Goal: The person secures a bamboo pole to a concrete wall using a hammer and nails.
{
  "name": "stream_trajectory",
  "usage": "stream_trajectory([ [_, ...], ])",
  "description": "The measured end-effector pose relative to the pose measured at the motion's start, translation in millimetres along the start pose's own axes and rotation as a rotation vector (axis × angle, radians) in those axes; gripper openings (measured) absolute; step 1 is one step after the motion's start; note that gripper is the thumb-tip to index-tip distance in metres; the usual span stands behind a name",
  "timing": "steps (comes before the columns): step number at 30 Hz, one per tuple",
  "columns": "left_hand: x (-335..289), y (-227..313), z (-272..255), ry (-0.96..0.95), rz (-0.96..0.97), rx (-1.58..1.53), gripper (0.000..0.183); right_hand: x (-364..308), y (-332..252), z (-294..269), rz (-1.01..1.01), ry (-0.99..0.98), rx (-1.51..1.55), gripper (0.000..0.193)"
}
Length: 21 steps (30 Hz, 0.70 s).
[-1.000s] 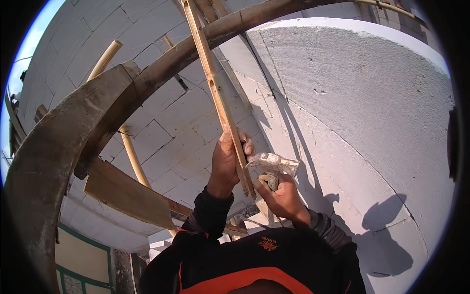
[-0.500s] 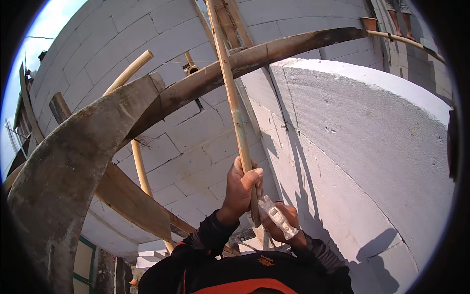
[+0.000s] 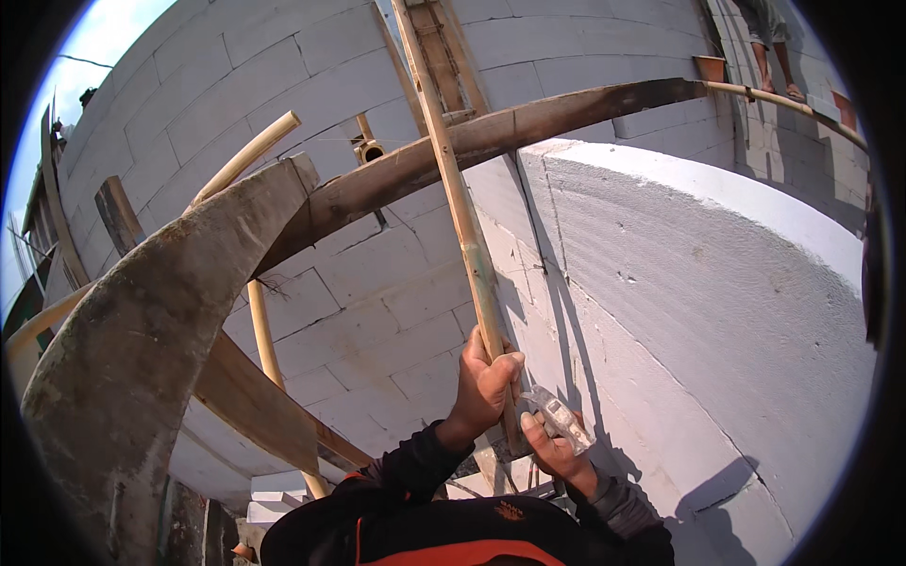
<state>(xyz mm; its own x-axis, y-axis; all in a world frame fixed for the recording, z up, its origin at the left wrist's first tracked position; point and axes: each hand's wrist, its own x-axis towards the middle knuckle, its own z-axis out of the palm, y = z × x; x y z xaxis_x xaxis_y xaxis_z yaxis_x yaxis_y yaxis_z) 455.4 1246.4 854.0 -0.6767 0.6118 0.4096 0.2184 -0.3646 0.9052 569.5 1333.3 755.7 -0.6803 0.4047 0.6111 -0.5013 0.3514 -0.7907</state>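
A long, narrow wooden pole (image 3: 455,193) slants up from in front of my chest to the top of the picture, crossing in front of a dark plank. My left hand (image 3: 486,385) is closed around it near its lower end. To the right of that end, my right hand (image 3: 557,453) is closed on a claw hammer. The pale, worn head of the hammer (image 3: 564,421) shows above my fingers, beside the pole; its handle is mostly hidden by the hand.
The dark plank (image 3: 406,170) spans overhead, beside a broad grey board (image 3: 170,302) at left. Bamboo poles (image 3: 264,330) stand behind them. A white block wall (image 3: 698,274) rises close on my right. At the far upper right are a person's bare legs (image 3: 761,61) and an orange bucket (image 3: 710,69).
Both hands, the pole's lower end and the hammer sit lower and further right in the picture. The surroundings have also shifted slightly. Both grips stay the same.
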Motion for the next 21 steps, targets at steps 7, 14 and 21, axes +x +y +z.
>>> stream_trajectory([
  [7,3,-1,-1,-0.054,-0.085,-0.002,0.026,-7,-2,7,0.027,-0.035,0.037,0.012],
  [14,2,-12,2,-0.020,-0.029,0.086,0.027,-12,-1,-2,-0.009,-0.022,-0.158,0.012],
  [21,6,-19,17,-0.022,-0.032,0.027,0.027,-5,-6,-16,-0.088,0.090,-0.135,0.016],
])
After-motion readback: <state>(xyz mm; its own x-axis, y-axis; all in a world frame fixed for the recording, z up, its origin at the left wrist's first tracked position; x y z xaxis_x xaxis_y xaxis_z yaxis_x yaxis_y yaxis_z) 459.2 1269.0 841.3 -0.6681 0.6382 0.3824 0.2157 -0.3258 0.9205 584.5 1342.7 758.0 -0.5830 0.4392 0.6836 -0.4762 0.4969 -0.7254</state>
